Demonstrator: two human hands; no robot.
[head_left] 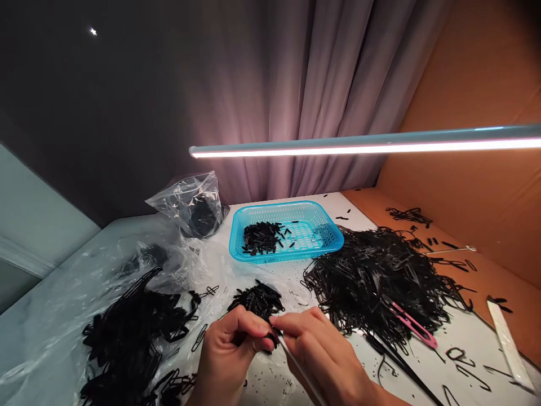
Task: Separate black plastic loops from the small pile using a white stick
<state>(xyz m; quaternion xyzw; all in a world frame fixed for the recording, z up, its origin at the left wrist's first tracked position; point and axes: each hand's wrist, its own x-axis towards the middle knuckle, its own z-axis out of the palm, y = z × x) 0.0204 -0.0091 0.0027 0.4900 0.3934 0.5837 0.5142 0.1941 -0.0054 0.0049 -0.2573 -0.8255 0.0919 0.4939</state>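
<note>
My left hand (pixel 236 344) is closed in a pinch on a small black piece (pixel 271 340), low in the middle of the view. Beside it my right hand (pixel 325 355) is wrapped round a thin pale rod (pixel 302 369), whose tip meets the black piece between the fingertips. The exact kind of the piece and the rod's tip are partly hidden by my fingers. Just beyond both hands lies a small heap of short black pieces (pixel 260 299) on the white table (pixel 270 383).
A blue basket (pixel 287 256) holding black pieces stands behind. To the right are a large pile of black loops (pixel 380 276), a pink-handled tool (pixel 414 327) and a white strip (pixel 509 344). Black bundles (pixel 131 338) and clear plastic bags (pixel 186 197) lie left. A lit tube (pixel 359 148) crosses above.
</note>
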